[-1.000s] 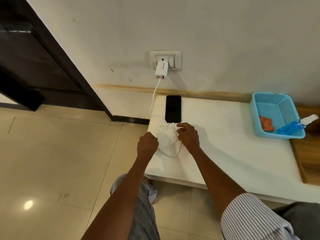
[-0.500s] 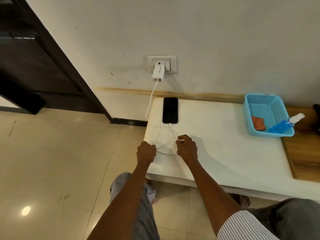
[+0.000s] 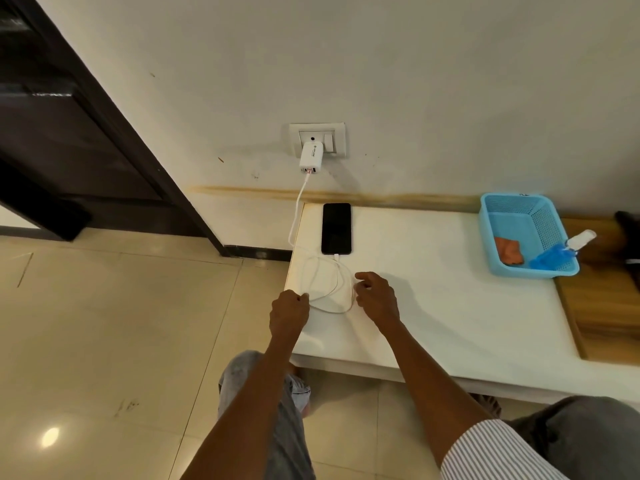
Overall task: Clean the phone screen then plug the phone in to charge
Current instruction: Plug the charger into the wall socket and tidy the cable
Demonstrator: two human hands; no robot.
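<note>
Flat on the white tabletop (image 3: 433, 289), near its back left corner and close to the wall, lies the phone (image 3: 336, 227), screen up and dark. A white charging cable (image 3: 325, 285) runs down from the wall charger (image 3: 310, 160) in the socket (image 3: 317, 140), loops loosely on the table, and its plug meets the phone's near short edge, so the charging step looks done or very nearly so.

The left hand (image 3: 289, 313) is curled at the table's left edge and appears to pinch the cable loop, though the contact is too small to confirm. The right hand (image 3: 375, 299) hovers just beside the loop with fingers loosely apart, clamped on nothing.

The phone is a thin, rigid glass slab, likely light but slippery and fragile; it is best taken by its long side edges, not the screen. The cable is soft and limp, so tugging the loop could drag the phone or strain the plug.

Well apart to the right sits a blue basket (image 3: 519, 206) holding an orange cloth (image 3: 508, 250) and a spray bottle (image 3: 561, 252).
</note>
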